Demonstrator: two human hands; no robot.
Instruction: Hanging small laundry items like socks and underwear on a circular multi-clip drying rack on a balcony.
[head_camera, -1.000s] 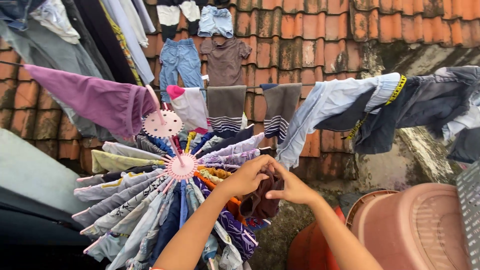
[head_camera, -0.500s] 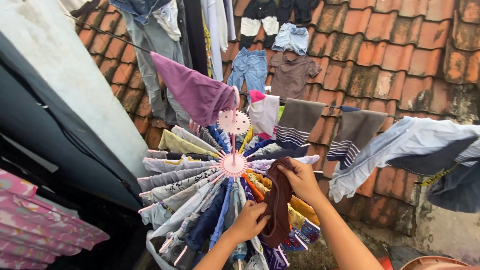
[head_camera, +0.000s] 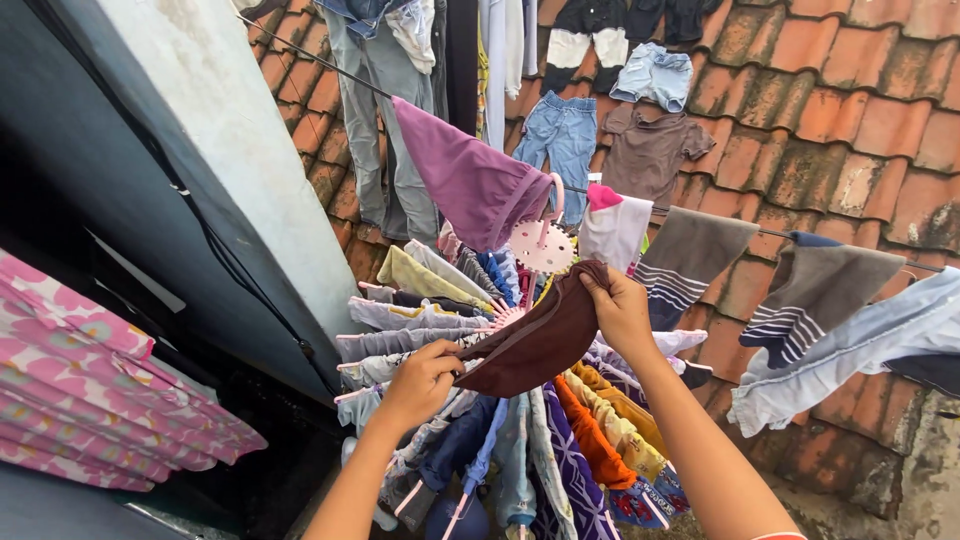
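Fingers (head_camera: 600, 285) of the right hand (head_camera: 622, 312) pinch the far edge of a brown garment (head_camera: 540, 340); the left hand (head_camera: 420, 382) is closed on its near end, stretching it over the round pink hanger (head_camera: 541, 245). It looks light, soft and limp, best held by the hem. No containers show; the hanger's pegs seem full of small clothes (head_camera: 420, 318).
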